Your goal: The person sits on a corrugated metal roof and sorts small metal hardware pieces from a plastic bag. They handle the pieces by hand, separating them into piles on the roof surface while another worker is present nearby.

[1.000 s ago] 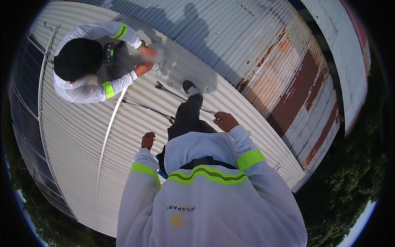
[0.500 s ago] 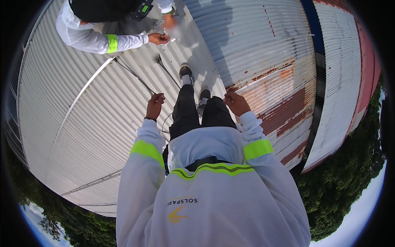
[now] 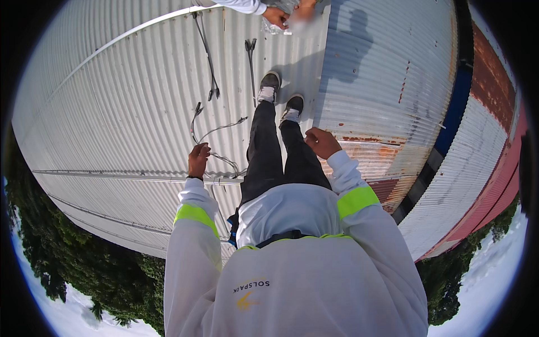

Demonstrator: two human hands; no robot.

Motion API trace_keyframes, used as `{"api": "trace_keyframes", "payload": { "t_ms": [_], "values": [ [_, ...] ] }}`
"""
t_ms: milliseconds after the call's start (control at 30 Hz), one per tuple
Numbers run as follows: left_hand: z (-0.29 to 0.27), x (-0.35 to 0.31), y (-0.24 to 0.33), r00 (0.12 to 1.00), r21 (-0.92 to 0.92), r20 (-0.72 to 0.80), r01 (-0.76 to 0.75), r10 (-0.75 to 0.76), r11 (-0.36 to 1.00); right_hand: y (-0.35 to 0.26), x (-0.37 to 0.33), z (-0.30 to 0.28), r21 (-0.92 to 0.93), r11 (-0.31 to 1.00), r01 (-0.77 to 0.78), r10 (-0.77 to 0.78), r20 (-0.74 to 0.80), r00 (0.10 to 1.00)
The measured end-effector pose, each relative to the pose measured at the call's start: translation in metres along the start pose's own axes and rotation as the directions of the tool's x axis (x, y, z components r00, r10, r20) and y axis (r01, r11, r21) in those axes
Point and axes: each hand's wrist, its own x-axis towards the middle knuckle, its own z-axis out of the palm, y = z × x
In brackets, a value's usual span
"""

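My left hand [image 3: 198,161] hangs beside my left thigh, its fingers curled in. Just past it, a bundle of thin cables [image 3: 194,126] with black connectors lies on the corrugated metal roof [image 3: 140,95]. My right hand [image 3: 323,144] is held by my right thigh, fingers bent and closed. What either hand holds, if anything, is too small or hidden to make out. At the top edge, another person's hands [image 3: 275,17] handle a clear plastic bag [image 3: 279,28].
Two more black cables with connectors lie ahead, a left one [image 3: 209,56] and another [image 3: 250,50] near my shoes [image 3: 270,84]. A pale metal rail [image 3: 123,176] crosses at left. Rusty sheets [image 3: 365,149] lie right, before a dark blue gap [image 3: 453,106].
The view has shifted, so the other person now shows only at the top edge and more cables are visible. My feet have changed position. Both my hands stay low at my sides.
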Motion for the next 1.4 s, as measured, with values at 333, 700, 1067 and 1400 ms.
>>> {"api": "trace_keyframes", "payload": {
  "t_ms": [333, 700, 1067, 1400],
  "values": [
    [0.140, 0.042, 0.009, 0.954, -0.333, 0.260, 0.233, -0.149, 0.914, 0.053, 0.032, 0.014, -0.038, 0.998, -0.048, 0.048, 0.007, 0.999],
    [0.311, 0.130, 0.055, 0.872, -0.433, 0.394, -0.103, 0.291, 0.895, 0.116, 0.182, 0.114, -0.082, 0.996, 0.045, -0.032, 0.157, 0.987],
    [0.398, 0.335, 0.112, 0.478, 0.440, 0.667, -0.872, 0.571, 0.215, 0.184, 0.398, 0.104, -0.621, 0.694, 0.364, -0.133, 0.386, 0.913],
    [0.405, 0.478, 0.130, 0.643, 0.660, 0.751, -0.723, 0.148, -0.203, 0.168, 0.483, 0.066, -0.785, 0.390, 0.481, -0.166, 0.454, 0.875]
  ]
}}
